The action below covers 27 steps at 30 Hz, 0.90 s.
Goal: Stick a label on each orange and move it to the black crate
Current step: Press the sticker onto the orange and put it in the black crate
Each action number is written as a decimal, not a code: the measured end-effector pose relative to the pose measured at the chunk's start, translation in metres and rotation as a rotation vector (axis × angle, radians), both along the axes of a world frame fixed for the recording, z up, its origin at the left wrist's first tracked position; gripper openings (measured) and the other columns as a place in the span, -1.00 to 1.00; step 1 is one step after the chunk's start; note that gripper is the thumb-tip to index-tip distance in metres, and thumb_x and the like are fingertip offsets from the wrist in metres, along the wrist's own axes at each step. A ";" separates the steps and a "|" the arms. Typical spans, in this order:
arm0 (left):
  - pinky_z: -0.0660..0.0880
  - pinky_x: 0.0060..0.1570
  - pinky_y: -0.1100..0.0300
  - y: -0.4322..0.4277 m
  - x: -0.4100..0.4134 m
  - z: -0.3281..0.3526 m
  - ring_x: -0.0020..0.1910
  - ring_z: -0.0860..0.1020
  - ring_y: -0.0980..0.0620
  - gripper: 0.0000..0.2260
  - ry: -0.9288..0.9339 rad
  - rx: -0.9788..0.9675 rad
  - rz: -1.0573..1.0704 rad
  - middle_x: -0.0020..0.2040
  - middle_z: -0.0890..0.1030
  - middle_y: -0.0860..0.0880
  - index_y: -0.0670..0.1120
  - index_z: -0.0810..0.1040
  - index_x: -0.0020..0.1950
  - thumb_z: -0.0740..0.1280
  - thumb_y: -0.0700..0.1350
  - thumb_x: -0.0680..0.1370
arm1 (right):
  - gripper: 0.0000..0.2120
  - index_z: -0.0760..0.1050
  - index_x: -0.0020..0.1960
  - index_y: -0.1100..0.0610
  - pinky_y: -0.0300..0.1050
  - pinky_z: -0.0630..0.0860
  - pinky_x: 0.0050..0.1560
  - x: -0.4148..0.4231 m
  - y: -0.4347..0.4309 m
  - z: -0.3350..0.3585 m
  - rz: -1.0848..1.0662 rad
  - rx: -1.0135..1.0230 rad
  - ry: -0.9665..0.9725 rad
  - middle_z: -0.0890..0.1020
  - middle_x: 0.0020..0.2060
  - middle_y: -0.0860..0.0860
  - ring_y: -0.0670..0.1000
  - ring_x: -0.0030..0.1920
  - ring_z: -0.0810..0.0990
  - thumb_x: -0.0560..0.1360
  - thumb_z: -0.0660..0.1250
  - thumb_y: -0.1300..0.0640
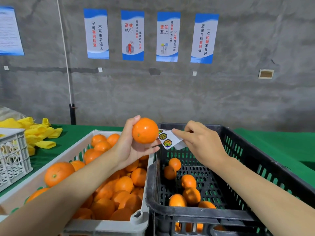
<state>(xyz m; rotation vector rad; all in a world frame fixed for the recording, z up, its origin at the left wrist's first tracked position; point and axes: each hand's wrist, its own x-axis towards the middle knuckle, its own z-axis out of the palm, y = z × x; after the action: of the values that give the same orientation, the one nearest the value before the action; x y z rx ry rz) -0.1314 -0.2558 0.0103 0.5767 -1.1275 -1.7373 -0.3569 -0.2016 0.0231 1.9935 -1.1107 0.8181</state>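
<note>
Orange peel gleams: the orange (145, 130) sits cupped in the curled fingers of the left hand (134, 147), above the seam between the white crate (109, 227) and the black crate (238, 150). The right hand (202, 142) pinches the label sheet (167, 139) just beside it. A sticker could fold on itself in peeling, or the fruit could slip from a slack grip. Green cloth covers the desk (272, 142); posters (133, 35) line the concrete wall.

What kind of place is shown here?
Probably a fruit packing workshop: a white plastic crate full of oranges, a black plastic crate holding a few, and blue-and-white slogan posters on the bare grey concrete wall.
</note>
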 end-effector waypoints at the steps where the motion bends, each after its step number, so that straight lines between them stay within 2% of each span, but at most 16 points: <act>1: 0.65 -0.15 -0.05 0.000 0.001 0.000 -0.01 0.70 -0.19 -0.38 0.003 0.008 -0.015 -0.04 0.71 -0.23 -0.16 0.58 0.16 0.39 0.29 0.33 | -0.48 0.69 0.06 0.14 -0.19 0.29 -0.62 0.000 0.000 0.000 -0.011 -0.003 0.015 0.51 -0.31 0.09 0.12 -0.37 0.49 0.14 0.63 0.44; 5: 0.64 -0.17 0.00 0.001 -0.001 -0.001 -0.11 0.71 -0.13 -0.27 -0.077 -0.018 -0.009 -0.03 0.70 -0.21 -0.13 0.51 0.26 0.48 0.27 0.23 | -0.44 0.69 0.08 0.13 -0.24 0.20 -0.57 0.002 -0.001 0.000 -0.012 -0.002 0.043 0.49 -0.30 0.09 0.10 -0.37 0.48 0.12 0.63 0.45; 7: 0.64 -0.18 0.05 0.002 -0.004 -0.004 -0.13 0.70 -0.09 -0.32 -0.122 -0.045 0.002 0.05 0.66 -0.20 -0.06 0.48 0.29 0.48 0.26 0.28 | -0.47 0.68 0.10 0.13 -0.25 0.16 -0.54 0.004 -0.001 -0.001 0.001 0.014 0.057 0.49 -0.30 0.08 0.10 -0.36 0.48 0.17 0.61 0.43; 10: 0.63 -0.21 0.09 0.003 -0.006 -0.005 -0.12 0.71 -0.05 -0.36 -0.142 -0.066 0.019 0.13 0.60 -0.19 0.00 0.47 0.28 0.48 0.25 0.29 | -0.63 0.63 0.21 0.08 -0.25 0.17 -0.42 0.004 0.000 -0.004 0.034 0.109 0.017 0.53 -0.17 0.03 0.07 -0.22 0.51 0.41 0.43 0.21; 12: 0.64 -0.22 0.10 0.003 -0.007 -0.005 -0.12 0.70 -0.04 -0.33 -0.144 -0.080 0.041 0.13 0.60 -0.19 -0.01 0.46 0.27 0.52 0.27 0.28 | -0.59 0.57 0.30 0.03 -0.19 0.27 -0.22 0.005 0.000 -0.006 0.051 0.238 -0.028 0.53 -0.04 -0.03 0.00 -0.06 0.46 0.47 0.30 0.03; 15: 0.64 -0.21 0.10 0.004 -0.007 -0.005 -0.12 0.71 -0.02 -0.41 -0.142 -0.100 0.070 0.13 0.61 -0.18 0.02 0.45 0.26 0.42 0.24 0.31 | -0.60 0.59 0.26 -0.01 -0.10 0.37 -0.06 0.011 -0.001 -0.006 0.099 0.361 -0.137 0.49 0.00 -0.11 -0.05 0.01 0.39 0.53 0.17 -0.10; 17: 0.64 -0.20 0.10 0.005 -0.008 -0.006 -0.09 0.71 -0.04 -0.44 -0.154 -0.105 0.071 0.13 0.62 -0.18 0.03 0.45 0.25 0.40 0.23 0.32 | -0.61 0.60 0.26 -0.03 -0.10 0.42 -0.03 0.012 -0.003 -0.007 0.091 0.389 -0.159 0.47 0.00 -0.14 -0.07 0.02 0.38 0.58 0.21 -0.20; 19: 0.64 -0.20 0.10 0.006 -0.009 -0.007 -0.09 0.71 -0.08 -0.42 -0.157 -0.097 0.065 0.10 0.63 -0.19 0.03 0.45 0.25 0.41 0.23 0.30 | -0.62 0.61 0.24 -0.04 -0.06 0.44 -0.07 0.011 -0.003 -0.007 0.068 0.385 -0.101 0.46 -0.01 -0.13 -0.06 0.00 0.37 0.56 0.28 -0.22; 23: 0.65 -0.17 0.07 0.005 -0.009 -0.007 -0.05 0.71 -0.15 -0.41 -0.157 -0.104 0.062 0.07 0.67 -0.20 0.05 0.44 0.24 0.42 0.23 0.28 | -0.72 0.67 0.16 -0.01 -0.04 0.45 -0.11 0.010 -0.002 -0.006 0.091 0.329 -0.130 0.53 -0.02 -0.07 0.00 -0.01 0.42 0.52 0.40 -0.10; 27: 0.67 -0.08 0.06 0.004 -0.009 -0.006 -0.01 0.70 -0.19 -0.35 -0.177 -0.122 0.044 0.02 0.72 -0.17 0.03 0.43 0.28 0.41 0.27 0.27 | -0.72 0.67 0.15 0.01 0.00 0.41 0.06 0.012 -0.005 -0.008 0.118 0.336 -0.211 0.55 -0.02 -0.08 -0.01 0.03 0.42 0.49 0.45 -0.05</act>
<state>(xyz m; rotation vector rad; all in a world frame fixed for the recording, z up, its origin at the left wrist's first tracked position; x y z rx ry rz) -0.1405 -0.2516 0.0038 0.6847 -1.3239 -1.5911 -0.3446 -0.2061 0.0155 2.3083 -1.3321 0.9727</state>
